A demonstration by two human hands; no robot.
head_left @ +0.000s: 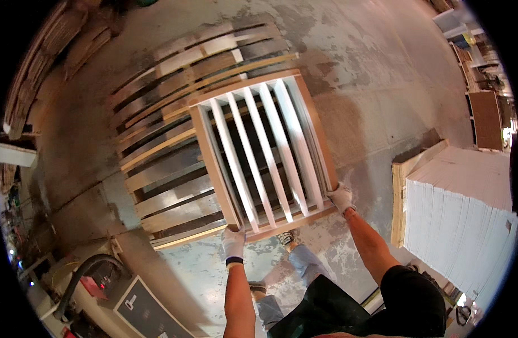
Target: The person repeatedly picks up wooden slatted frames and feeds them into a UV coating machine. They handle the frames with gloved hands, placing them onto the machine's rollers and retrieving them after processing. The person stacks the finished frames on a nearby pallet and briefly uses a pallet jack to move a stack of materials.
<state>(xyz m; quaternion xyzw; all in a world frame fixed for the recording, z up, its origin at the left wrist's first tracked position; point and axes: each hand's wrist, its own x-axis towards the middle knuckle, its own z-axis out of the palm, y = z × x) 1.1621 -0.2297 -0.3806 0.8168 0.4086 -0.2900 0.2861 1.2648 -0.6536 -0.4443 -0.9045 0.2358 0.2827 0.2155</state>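
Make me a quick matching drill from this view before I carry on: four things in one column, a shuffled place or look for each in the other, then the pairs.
Things
1. slatted frame
2. left hand
3. right hand
4. white stack

Places and looks
A. gloved, at the frame's near right corner
B. toward the right edge of the view, beyond the right forearm
C. white slats inside brown edges
D. gloved, at the frame's near left corner

Pairs: 1-C, 2-D, 3-A, 4-B
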